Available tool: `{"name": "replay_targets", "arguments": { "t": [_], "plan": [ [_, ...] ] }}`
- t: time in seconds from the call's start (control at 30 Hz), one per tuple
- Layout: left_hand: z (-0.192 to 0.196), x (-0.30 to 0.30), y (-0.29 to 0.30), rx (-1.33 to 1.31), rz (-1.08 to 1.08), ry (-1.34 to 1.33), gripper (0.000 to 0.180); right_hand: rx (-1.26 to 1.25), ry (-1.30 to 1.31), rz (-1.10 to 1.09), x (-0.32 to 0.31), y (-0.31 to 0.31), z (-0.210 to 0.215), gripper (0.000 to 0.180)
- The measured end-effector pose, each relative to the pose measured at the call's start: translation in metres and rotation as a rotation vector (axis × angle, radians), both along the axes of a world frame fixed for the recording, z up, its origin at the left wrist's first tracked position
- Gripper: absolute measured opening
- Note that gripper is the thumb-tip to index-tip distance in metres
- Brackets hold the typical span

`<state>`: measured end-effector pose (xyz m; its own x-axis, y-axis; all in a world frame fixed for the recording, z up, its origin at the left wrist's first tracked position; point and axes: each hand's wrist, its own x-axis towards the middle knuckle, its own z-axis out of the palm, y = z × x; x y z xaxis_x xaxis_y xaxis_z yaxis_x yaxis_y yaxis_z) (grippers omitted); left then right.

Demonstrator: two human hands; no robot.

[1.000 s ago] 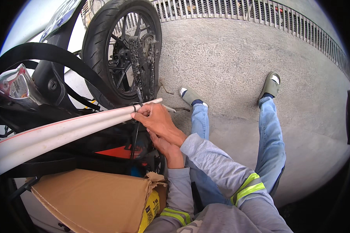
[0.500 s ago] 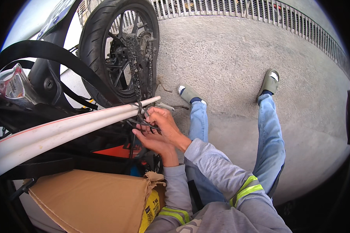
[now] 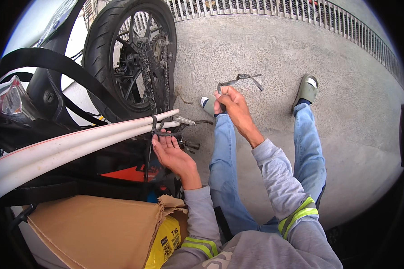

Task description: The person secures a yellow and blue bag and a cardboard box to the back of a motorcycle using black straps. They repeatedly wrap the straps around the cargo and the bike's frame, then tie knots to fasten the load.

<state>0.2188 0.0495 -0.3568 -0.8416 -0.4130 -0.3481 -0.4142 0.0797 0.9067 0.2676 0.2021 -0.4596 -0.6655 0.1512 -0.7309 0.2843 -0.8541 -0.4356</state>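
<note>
Two long white pipes point(image 3: 81, 144), one with a thin red line, lie along the left side of a motorcycle. Near their far ends a black rubber strip point(image 3: 155, 125) is wound around them. My left hand point(image 3: 177, 159) is palm up just below the pipe ends, its thumb and bent fingertips closed at the strip. Off to the right, above my left foot, my right hand point(image 3: 238, 110) pinches a dark strip end point(image 3: 241, 78); its knotted, curled tail sticks out beyond the fingers. Whether that piece joins the strip on the pipes does not show.
The motorcycle's wheel point(image 3: 130, 62) stands at the upper left, with a black strap loop point(image 3: 76, 67) nearby. An open cardboard box point(image 3: 94, 228) holding a yellow package point(image 3: 166, 242) sits at the lower left. A metal grate point(image 3: 256, 8) crosses the concrete floor point(image 3: 265, 49) at the far side.
My right hand has moved away from the pipes, up and to the right, drawing the dark strip end with it. My left hand stays by the pipe ends, now apart from the right.
</note>
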Motion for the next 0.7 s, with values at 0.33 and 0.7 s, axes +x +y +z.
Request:
{"name": "replay_targets", "arguments": {
  "t": [0.33, 0.7],
  "plan": [
    [0.009, 0.015, 0.006, -0.309, -0.049, 0.164, 0.035, -0.203, 0.156, 0.183, -0.061, -0.107, 0.052, 0.018],
    [-0.002, 0.005, -0.004, -0.249, 0.013, 0.128, 0.039, -0.166, 0.074, 0.127, -0.074, -0.113, 0.068, 0.019]
  ]
}}
